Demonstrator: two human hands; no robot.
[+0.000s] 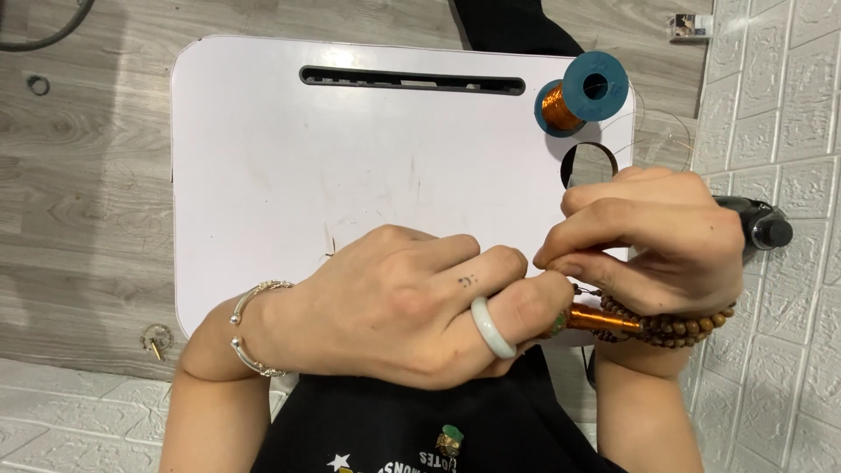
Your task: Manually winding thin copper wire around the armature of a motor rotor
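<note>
My left hand, with a white ring on one finger and a silver bangle on the wrist, is closed around a small piece wound with copper wire. My right hand, with a brown bead bracelet on its wrist, pinches at the same piece just above it; a thin wire runs from there. Both hands meet at the near right edge of a white lap table. A blue spool of copper wire lies at the table's far right corner.
A long slot runs along the table's far side and a round cup hole sits under the spool. A black tool lies by the white brick-pattern wall at right. Grey wood flooring is at left, with a small ring.
</note>
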